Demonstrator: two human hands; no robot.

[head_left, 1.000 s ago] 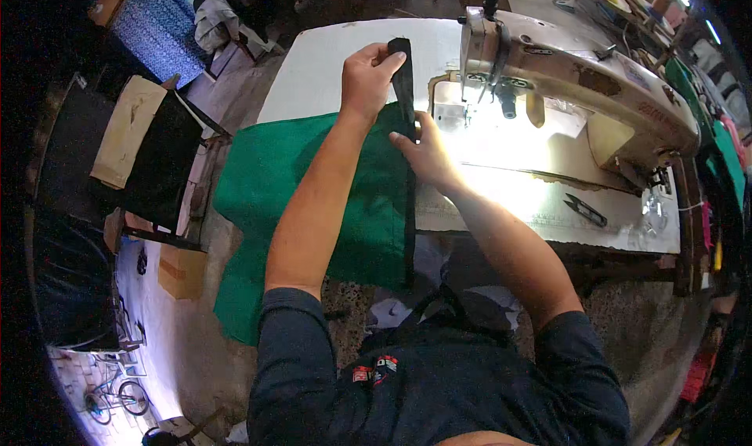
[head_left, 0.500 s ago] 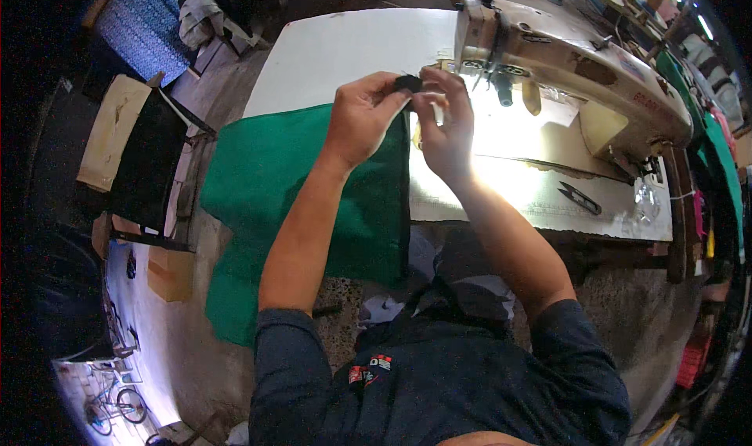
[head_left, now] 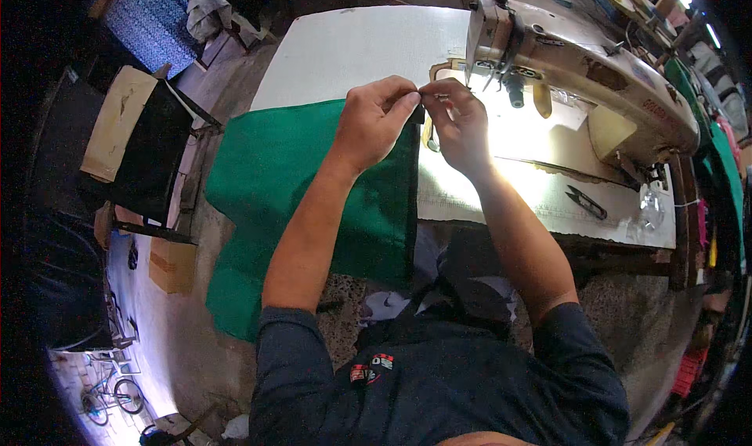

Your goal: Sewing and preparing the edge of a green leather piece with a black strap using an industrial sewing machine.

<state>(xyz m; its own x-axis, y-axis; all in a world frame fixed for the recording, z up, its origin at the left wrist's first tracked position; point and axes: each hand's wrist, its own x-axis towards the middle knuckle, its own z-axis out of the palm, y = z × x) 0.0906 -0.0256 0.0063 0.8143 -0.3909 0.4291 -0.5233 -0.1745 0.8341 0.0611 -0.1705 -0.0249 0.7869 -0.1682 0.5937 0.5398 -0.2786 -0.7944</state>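
Observation:
A green cloth (head_left: 290, 160) with a black edging strip (head_left: 413, 203) down its right side hangs over the near edge of the table. At the strip's upper end, just left of the sewing machine's needle area, my two hands meet. My left hand (head_left: 372, 128) pinches the black end between thumb and forefinger. Fingertip to fingertip with it, my right hand (head_left: 462, 128) also pinches at the black end; the fingers cover most of what lies between them.
The sewing machine (head_left: 587, 66) stands right of my hands, its lamp lighting the white tabletop (head_left: 376, 42). Black thread snips (head_left: 586, 201) lie near the table's front right, beside a clear plastic bag (head_left: 648, 211). A chair (head_left: 145, 144) and a cardboard box (head_left: 171, 266) are at the left.
The bunched black end between my hands is now mostly covered by my fingers. My right hand's fingers have closed in to a pinch beside the left. The whole view has shifted slightly.

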